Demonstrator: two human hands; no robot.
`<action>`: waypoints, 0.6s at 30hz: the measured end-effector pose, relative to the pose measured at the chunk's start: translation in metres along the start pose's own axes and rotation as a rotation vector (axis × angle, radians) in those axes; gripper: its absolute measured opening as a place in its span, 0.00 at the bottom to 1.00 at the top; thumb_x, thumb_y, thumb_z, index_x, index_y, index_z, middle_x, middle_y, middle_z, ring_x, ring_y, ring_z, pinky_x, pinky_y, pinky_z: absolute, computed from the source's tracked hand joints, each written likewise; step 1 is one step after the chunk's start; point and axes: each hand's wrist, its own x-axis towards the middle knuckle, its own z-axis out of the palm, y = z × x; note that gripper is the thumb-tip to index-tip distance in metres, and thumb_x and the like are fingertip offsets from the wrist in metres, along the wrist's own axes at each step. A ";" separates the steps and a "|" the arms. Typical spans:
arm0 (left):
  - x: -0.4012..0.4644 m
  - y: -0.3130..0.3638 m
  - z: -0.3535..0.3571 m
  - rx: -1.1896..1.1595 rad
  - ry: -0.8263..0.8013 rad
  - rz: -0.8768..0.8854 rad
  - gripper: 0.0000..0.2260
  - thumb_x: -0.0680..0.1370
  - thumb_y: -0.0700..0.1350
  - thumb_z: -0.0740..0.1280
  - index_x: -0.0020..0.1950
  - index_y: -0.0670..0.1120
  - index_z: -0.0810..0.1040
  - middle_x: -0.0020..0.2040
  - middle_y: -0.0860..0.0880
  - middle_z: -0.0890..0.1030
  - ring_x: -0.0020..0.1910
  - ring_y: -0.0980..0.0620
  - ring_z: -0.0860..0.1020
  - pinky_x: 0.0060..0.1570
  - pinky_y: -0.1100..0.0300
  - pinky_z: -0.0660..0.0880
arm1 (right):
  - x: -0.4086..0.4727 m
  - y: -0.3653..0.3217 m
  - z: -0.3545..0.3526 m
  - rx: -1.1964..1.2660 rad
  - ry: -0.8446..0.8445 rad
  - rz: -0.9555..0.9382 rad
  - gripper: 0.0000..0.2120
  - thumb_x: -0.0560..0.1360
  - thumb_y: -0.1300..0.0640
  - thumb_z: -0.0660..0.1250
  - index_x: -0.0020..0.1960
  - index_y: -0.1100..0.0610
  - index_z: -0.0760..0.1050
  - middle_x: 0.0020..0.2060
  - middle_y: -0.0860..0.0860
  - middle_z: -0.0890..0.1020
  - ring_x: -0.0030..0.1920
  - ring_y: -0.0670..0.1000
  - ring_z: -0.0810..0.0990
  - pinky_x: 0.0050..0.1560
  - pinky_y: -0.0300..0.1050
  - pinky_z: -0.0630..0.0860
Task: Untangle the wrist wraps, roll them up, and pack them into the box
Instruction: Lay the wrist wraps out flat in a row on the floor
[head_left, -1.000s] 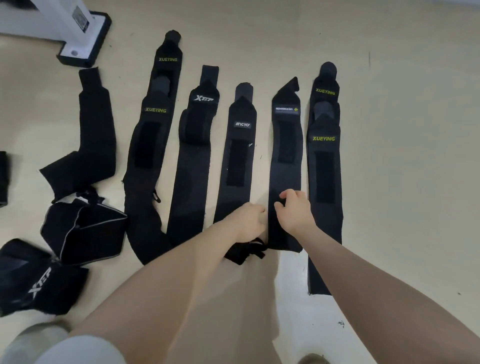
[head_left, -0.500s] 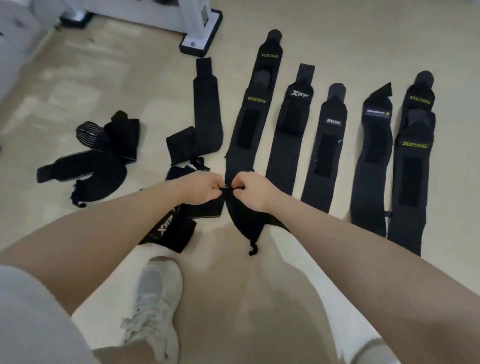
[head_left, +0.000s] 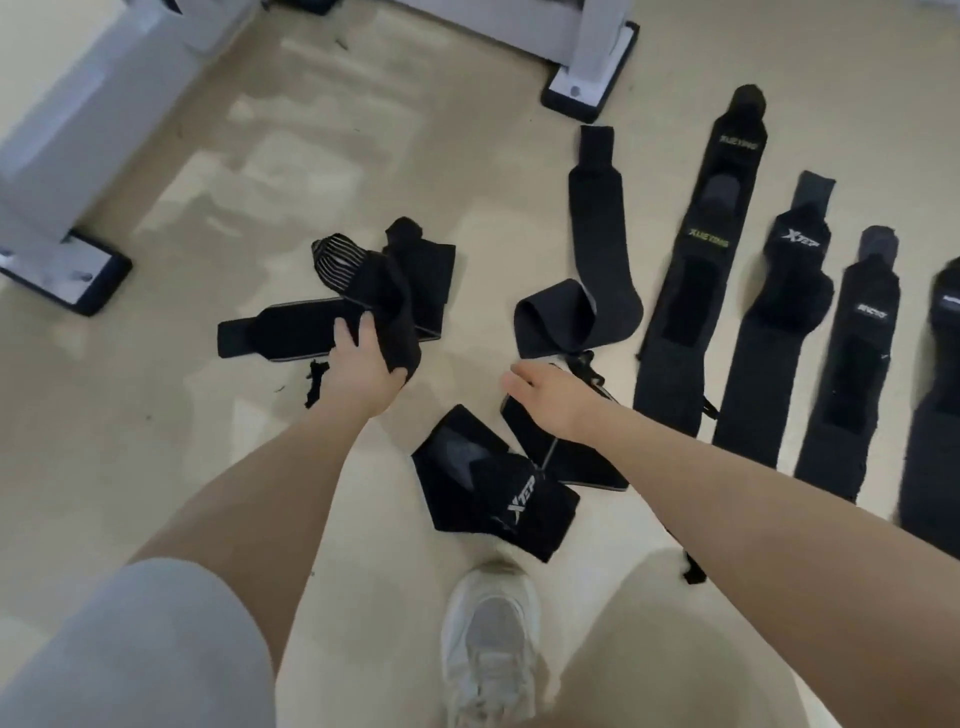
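Black wrist wraps lie on a beige floor. My left hand (head_left: 362, 370) grips a tangled clump of wraps (head_left: 384, 291), one with a grey striped end. My right hand (head_left: 550, 399) hovers with relaxed fingers above a folded wrap with grey edging (head_left: 563, 457), holding nothing. A crumpled XTEP wrap (head_left: 498, 491) lies in front of my shoe. A bent plain wrap (head_left: 592, 275) lies to the right of the clump. Several straightened wraps are laid side by side at the right, among them a XUEYING wrap (head_left: 696, 291) and another XTEP wrap (head_left: 774, 332). No box is in view.
White equipment legs with black feet stand at the far left (head_left: 67, 270) and at the top (head_left: 587, 88). My white shoe (head_left: 491, 639) is planted near the bottom centre. Bare floor stretches to the left of the clump.
My view has swung left. Both hands left the end of the straightened wrap; my left hand reached out and took hold of the tangled clump, and my right hand opened.
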 end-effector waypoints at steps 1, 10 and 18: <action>0.008 0.000 0.001 -0.132 0.052 0.012 0.38 0.77 0.51 0.67 0.78 0.45 0.47 0.77 0.41 0.50 0.72 0.38 0.59 0.67 0.44 0.62 | 0.008 -0.006 0.004 0.011 -0.015 0.004 0.19 0.82 0.45 0.50 0.65 0.54 0.69 0.61 0.50 0.74 0.62 0.49 0.72 0.64 0.46 0.63; 0.073 0.034 -0.001 -0.495 0.052 -0.041 0.26 0.75 0.45 0.68 0.69 0.39 0.64 0.62 0.40 0.74 0.61 0.41 0.73 0.54 0.53 0.72 | 0.039 -0.017 -0.005 0.070 0.079 0.092 0.22 0.82 0.46 0.50 0.71 0.57 0.65 0.65 0.52 0.72 0.64 0.51 0.69 0.59 0.41 0.61; -0.007 0.072 -0.033 -1.098 -0.218 0.413 0.19 0.74 0.32 0.64 0.50 0.57 0.73 0.44 0.58 0.79 0.43 0.66 0.77 0.46 0.68 0.75 | 0.047 -0.019 -0.041 1.117 0.156 0.152 0.29 0.79 0.38 0.51 0.73 0.55 0.62 0.62 0.51 0.75 0.64 0.53 0.73 0.67 0.52 0.68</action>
